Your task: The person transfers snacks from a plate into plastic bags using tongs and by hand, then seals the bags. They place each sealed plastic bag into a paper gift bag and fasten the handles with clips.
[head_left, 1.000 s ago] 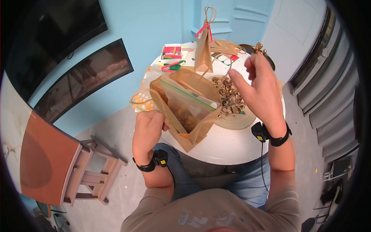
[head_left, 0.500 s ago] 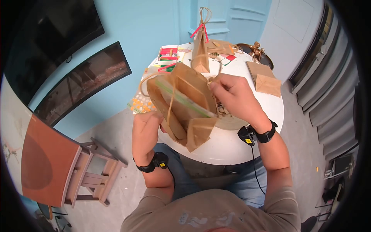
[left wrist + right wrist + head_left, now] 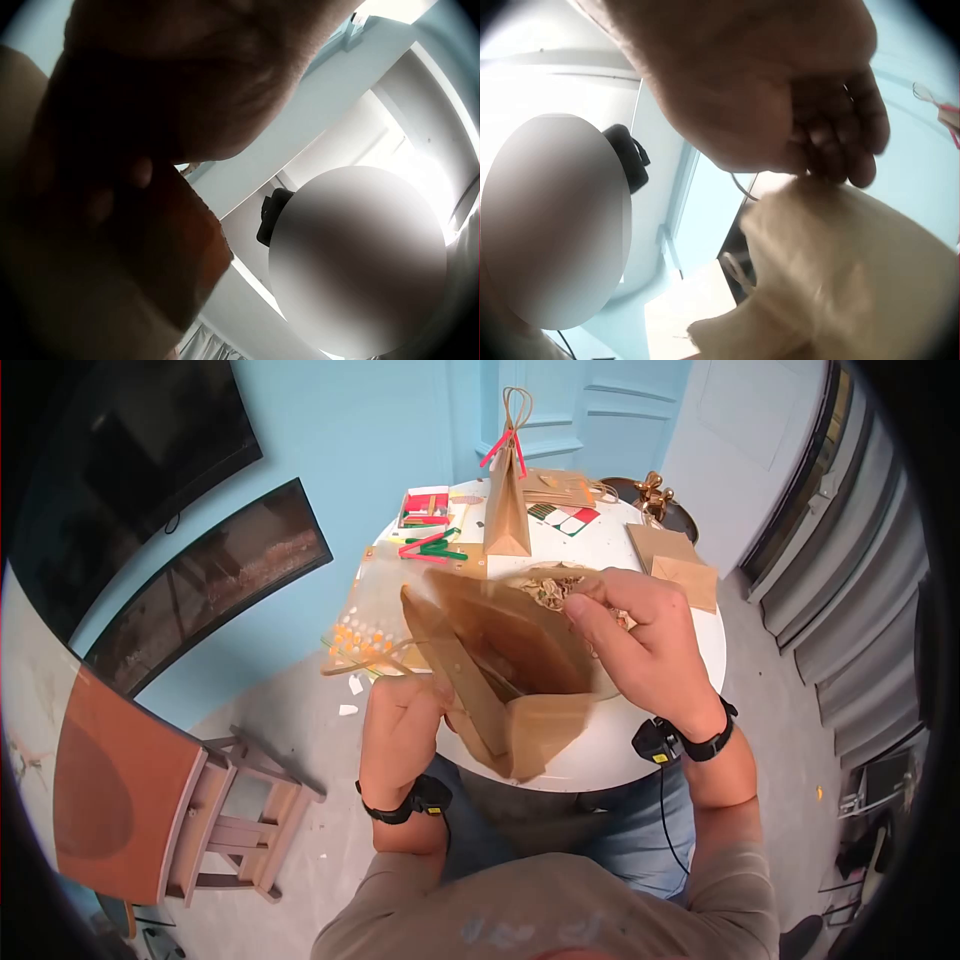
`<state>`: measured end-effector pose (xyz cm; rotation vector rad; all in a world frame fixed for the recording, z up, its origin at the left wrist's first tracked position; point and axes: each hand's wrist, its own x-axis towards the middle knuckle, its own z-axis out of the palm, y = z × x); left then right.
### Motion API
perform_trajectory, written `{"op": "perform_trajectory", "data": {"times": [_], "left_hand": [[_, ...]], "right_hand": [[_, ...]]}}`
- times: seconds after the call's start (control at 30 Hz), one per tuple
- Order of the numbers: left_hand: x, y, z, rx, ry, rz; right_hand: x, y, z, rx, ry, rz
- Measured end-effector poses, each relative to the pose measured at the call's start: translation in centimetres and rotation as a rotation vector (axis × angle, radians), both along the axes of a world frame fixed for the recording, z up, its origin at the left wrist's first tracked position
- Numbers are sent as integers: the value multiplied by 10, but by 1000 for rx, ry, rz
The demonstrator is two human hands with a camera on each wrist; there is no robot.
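A brown paper bag (image 3: 548, 728) is held over the near part of the white table (image 3: 660, 710), its mouth tilted toward me. At its left edge, my left hand (image 3: 400, 722) grips the paper with curled fingers, close below a twisted paper handle (image 3: 372, 660). On the other side my right hand (image 3: 645, 645) pinches the rim between thumb and fingers. The right wrist view shows those fingertips on the crumpled paper bag (image 3: 840, 262). The bag's inside looks dark brown and blurred; its bottom is hidden. Behind it, dried brown flakes (image 3: 548, 592) are partly covered.
Farther back stands a paper bag with a pink ribbon (image 3: 507, 510), beside flat paper bags (image 3: 560, 487). Red and green clips or sticks (image 3: 432, 546) lie at left, near a dotted plastic bag (image 3: 352, 642). A folded paper bag (image 3: 682, 575) lies at right. A wooden stool (image 3: 240, 820) stands left.
My right hand came down from above the flakes to the bag's rim. The green-sealed zip bag seen in the mouth no longer shows. The bag's mouth has spread and shifted right.
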<state>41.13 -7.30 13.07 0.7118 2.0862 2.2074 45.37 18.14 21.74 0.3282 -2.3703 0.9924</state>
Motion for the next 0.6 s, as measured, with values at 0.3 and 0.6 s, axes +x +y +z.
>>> {"op": "perform_trajectory", "data": {"times": [0.3, 0.6], "left_hand": [[-8, 10, -2, -85, 125, -77], [-34, 20, -24, -301, 239, -75]], "right_hand": [[23, 29, -50, -298, -209, 54], [71, -27, -134, -190, -99, -117]]}}
